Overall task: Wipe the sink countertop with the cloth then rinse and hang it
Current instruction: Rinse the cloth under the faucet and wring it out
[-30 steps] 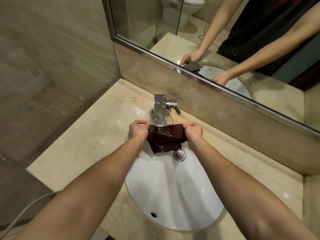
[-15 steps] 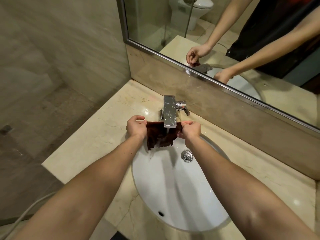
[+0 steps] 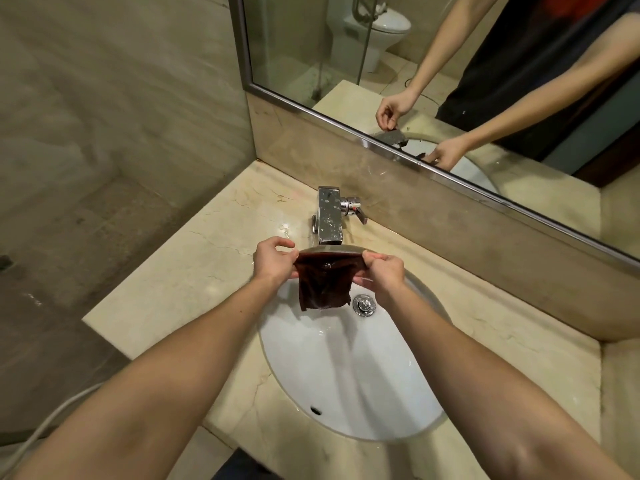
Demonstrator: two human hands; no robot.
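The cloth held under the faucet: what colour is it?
Dark reddish-brown, plain, as the head view shows: the cloth hangs over the white sink basin.

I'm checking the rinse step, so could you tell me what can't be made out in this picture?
- Water flow: the faucet spout faces down, and no stream shows clearly over the dark cloth in the head view.
- Hanging place: no hook or rail in frame.
- Basin's right side: covered by the right forearm.
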